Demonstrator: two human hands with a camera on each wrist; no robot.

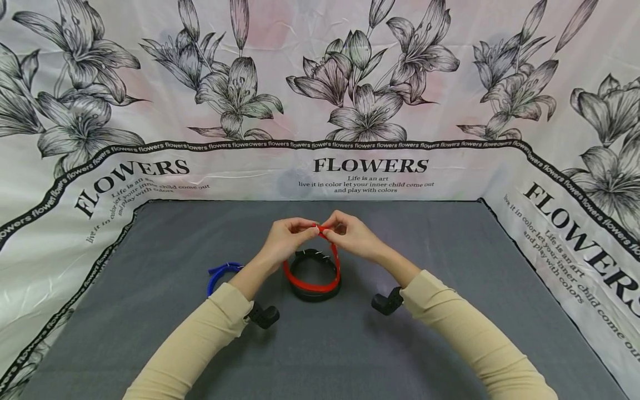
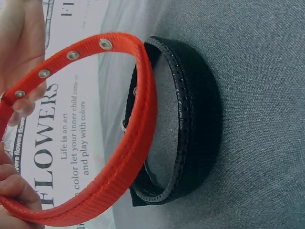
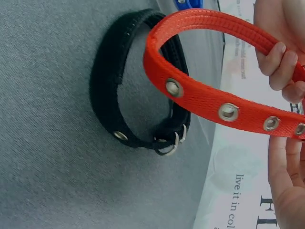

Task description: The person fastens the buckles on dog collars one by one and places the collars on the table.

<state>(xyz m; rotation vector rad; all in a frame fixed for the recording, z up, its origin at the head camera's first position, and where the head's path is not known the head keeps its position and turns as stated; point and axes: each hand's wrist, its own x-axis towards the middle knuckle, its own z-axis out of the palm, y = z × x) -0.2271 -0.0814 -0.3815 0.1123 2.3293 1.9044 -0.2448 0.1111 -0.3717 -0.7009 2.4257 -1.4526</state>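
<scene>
Both hands meet over the middle of the table and hold the two ends of a red pet collar point(image 1: 313, 288), bent into a loop. My left hand point(image 1: 287, 239) pinches one end between thumb and fingers; my right hand point(image 1: 352, 236) pinches the end with the row of metal eyelets point(image 3: 228, 112). Fingers hide the spot where the ends come together. Just behind and below the red loop, a black collar point(image 2: 202, 109) stands on its edge on the table, closed in a ring. Its metal buckle and ring point(image 3: 172, 145) show in the right wrist view.
A blue collar point(image 1: 218, 272) lies left of the black one, partly hidden by the left forearm. Grey cloth point(image 1: 320, 355) covers the table. White fabric with flower prints point(image 1: 370, 100) stands along the back and sides. A dark wrist camera point(image 1: 387, 303) hangs under each sleeve.
</scene>
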